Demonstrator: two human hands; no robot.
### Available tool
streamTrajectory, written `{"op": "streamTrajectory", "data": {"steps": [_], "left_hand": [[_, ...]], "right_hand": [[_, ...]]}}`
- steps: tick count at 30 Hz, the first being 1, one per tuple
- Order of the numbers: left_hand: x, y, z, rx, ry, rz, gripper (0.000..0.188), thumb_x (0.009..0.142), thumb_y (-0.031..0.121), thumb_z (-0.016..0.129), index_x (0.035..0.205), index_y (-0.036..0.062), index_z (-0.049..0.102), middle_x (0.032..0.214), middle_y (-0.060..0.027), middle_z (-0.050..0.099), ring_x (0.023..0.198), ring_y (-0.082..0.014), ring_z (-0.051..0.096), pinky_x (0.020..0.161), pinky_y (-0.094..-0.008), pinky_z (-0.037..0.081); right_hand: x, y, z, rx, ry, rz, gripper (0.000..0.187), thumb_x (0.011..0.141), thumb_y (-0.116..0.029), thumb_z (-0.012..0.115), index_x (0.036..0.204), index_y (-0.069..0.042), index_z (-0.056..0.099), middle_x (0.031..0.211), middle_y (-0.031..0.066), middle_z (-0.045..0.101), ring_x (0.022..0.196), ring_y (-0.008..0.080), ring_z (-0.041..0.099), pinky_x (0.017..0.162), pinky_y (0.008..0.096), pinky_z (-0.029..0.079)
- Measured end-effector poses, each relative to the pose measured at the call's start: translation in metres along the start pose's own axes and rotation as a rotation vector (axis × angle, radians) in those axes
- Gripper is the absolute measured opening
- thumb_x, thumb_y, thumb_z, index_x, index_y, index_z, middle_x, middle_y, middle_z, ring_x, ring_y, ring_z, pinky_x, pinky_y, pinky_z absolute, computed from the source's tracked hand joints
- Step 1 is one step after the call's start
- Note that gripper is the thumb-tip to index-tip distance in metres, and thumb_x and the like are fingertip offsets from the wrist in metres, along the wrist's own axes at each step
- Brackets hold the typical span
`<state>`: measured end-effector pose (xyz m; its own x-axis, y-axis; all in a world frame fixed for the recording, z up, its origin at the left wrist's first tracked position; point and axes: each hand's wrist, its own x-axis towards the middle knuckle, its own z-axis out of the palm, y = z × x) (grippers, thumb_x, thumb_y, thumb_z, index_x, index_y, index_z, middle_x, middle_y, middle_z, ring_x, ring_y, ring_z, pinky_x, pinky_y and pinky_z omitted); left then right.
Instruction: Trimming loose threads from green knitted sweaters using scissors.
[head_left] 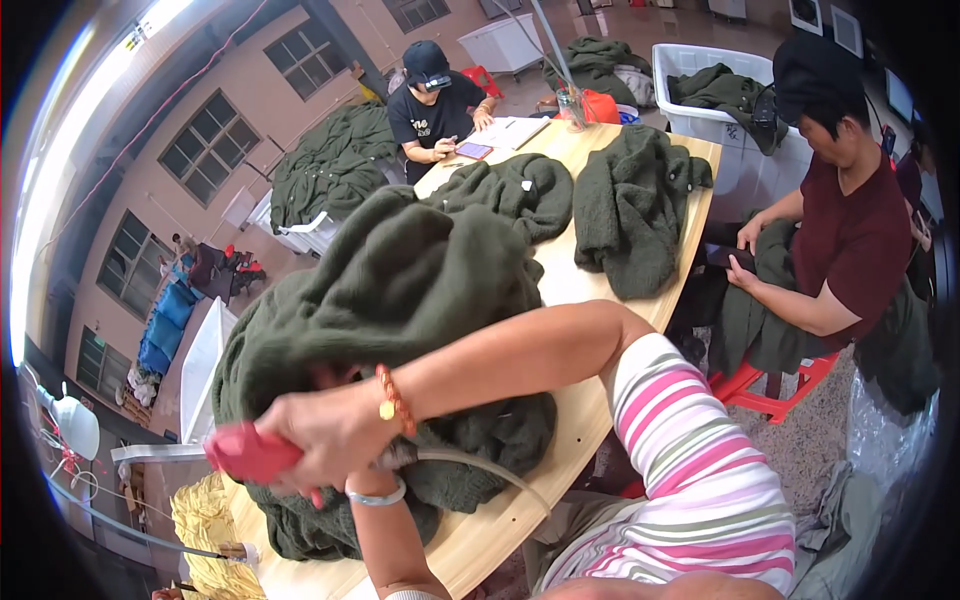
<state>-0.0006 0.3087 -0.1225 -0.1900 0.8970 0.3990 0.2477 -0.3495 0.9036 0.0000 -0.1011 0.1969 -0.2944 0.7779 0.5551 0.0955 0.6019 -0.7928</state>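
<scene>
My right hand (335, 430) reaches across from the right, an orange beaded bracelet at its wrist, and grips a red hand-held tool (250, 452). Motion blurs the tool, so its exact kind does not show. A pale hose (490, 468) curves over the table from beside that wrist. My left forearm (392, 545), with a silver bangle (377, 494), rises from the lower edge beneath the right hand. The left hand itself is mostly hidden behind the right hand and the cloth. A large dark green fleecy garment (370, 290) is bunched up before my hands, blurred in part.
More dark green garments (640, 210) lie on the wooden table (560, 265). At the far side a person (435, 105) sits with a phone and papers. Another person (850, 220) sits at the right, garment on lap. Yellow cloth (205, 530) lies at the lower left.
</scene>
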Motion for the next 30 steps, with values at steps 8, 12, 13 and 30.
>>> {"op": "streamTrajectory", "data": {"steps": [8,12,13,30], "left_hand": [[-0.091,0.26,-0.168,-1.06,-0.607,-0.542,0.045,0.101,0.032,0.041,0.131,0.0002,0.05,0.13,-0.0177,0.056,0.121,-0.03,0.054,0.108,-0.0426,0.04],[-0.076,0.222,-0.211,-1.113,-0.881,-0.419,0.046,0.102,0.035,0.042,0.131,0.0001,0.05,0.13,-0.014,0.057,0.117,-0.0306,0.056,0.103,-0.0435,0.045],[-0.076,0.222,-0.214,-1.108,-0.843,-0.419,0.046,0.102,0.035,0.042,0.131,0.0001,0.05,0.13,-0.014,0.057,0.117,-0.0306,0.056,0.103,-0.0435,0.045],[-0.106,0.414,-0.173,-1.174,-0.583,0.08,0.024,0.096,0.016,0.054,0.114,0.0,0.058,0.103,-0.0117,0.066,0.09,-0.0224,0.066,0.081,-0.0367,0.057]], "right_hand": [[-0.123,0.021,-0.061,0.045,0.599,0.331,0.042,0.096,-0.015,0.059,0.135,-0.005,0.049,0.11,0.0107,0.061,0.088,0.0172,0.069,0.062,0.0261,0.057],[-0.18,0.041,-0.056,-0.102,0.73,0.497,0.046,0.095,-0.01,0.057,0.139,-0.004,0.045,0.117,0.0078,0.059,0.086,0.0154,0.069,0.056,0.0218,0.056],[-0.194,0.038,-0.05,-0.109,0.731,0.551,0.047,0.095,-0.009,0.057,0.139,-0.003,0.045,0.121,0.0085,0.059,0.085,0.0158,0.07,0.056,0.0221,0.056],[-0.265,0.012,-0.003,-0.075,0.862,0.374,0.048,0.096,-0.01,0.057,0.138,0.006,0.04,0.122,0.0211,0.063,0.091,0.0162,0.068,0.062,0.0236,0.059]]}}
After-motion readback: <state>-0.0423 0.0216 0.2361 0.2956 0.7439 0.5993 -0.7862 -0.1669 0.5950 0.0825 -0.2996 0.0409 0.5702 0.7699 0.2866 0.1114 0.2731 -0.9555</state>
